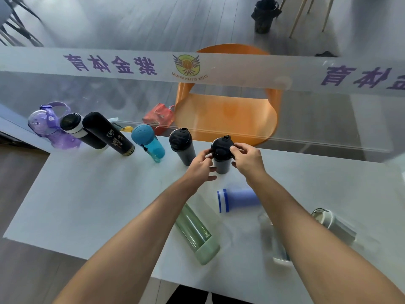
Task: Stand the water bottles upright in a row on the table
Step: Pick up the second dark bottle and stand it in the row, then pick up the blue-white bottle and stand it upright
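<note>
Several bottles stand upright in a row along the far edge of the white table: a purple bottle, a black-and-white flask, a tall black flask, a blue bottle and a dark grey tumbler. A second dark tumbler stands at the row's right end, with my left hand and my right hand both holding it by the lid and body. Nearer to me a blue bottle, a green bottle, a clear bottle and a grey bottle lie on their sides.
A glass panel with a printed white band rises just behind the row. Beyond it are an orange chair, a red bag and a black bin. The table's left edge borders dark wooden flooring.
</note>
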The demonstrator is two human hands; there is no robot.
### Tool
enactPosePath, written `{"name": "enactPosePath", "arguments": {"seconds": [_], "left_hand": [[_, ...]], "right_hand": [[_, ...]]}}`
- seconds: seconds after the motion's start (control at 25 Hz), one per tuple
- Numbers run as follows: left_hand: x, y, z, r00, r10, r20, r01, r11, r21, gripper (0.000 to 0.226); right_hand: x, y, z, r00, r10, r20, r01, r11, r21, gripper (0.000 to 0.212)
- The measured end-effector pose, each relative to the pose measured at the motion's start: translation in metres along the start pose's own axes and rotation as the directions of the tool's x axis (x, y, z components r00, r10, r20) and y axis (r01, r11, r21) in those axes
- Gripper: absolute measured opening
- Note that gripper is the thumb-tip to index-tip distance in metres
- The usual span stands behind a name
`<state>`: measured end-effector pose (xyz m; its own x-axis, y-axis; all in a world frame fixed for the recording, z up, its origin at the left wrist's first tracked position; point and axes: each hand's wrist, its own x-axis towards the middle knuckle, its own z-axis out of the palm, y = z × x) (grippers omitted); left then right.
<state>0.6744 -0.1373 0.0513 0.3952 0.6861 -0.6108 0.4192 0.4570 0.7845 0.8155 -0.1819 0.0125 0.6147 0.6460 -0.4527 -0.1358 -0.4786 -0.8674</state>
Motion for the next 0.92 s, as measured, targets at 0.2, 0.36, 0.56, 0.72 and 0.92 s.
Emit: {"name": "enactPosePath", "arguments": {"seconds": [0.2, 0.36, 0.56, 0.72, 0.92], "left_hand": [[0.003, 0.000, -0.006, 0.999, 0.024, 0.022, -0.023, 1.000, -0.011, 0.048], [0.006, 0.000, -0.007, 0.998, 0.027, 0.054, -0.026, 1.000, -0.018, 0.051], [0.009, 0.000, -0.008, 0.996, 0.021, 0.083, -0.020, 1.000, -0.018, 0.052], [0.008, 0.000, -0.009, 0.995, 0.016, 0.100, -0.013, 1.000, -0.024, 0.052], [0.009, -0.019, -0.010, 0.999, 0.031, 0.042, -0.034, 0.997, 0.076, 0.054]], "right_hand": [[0.006, -0.003, 0.005, 1.000, -0.012, 0.009, 0.012, 0.999, -0.033, 0.031], [0.011, -0.007, 0.004, 1.000, -0.002, 0.000, 0.002, 0.998, -0.065, 0.032], [0.014, -0.006, 0.005, 1.000, 0.007, -0.018, -0.008, 0.997, -0.077, 0.031], [0.011, -0.003, 0.004, 1.000, 0.001, -0.023, -0.003, 0.996, -0.085, 0.032], [-0.012, -0.011, -0.004, 0.998, 0.003, -0.069, -0.015, 0.984, -0.179, 0.039]]}}
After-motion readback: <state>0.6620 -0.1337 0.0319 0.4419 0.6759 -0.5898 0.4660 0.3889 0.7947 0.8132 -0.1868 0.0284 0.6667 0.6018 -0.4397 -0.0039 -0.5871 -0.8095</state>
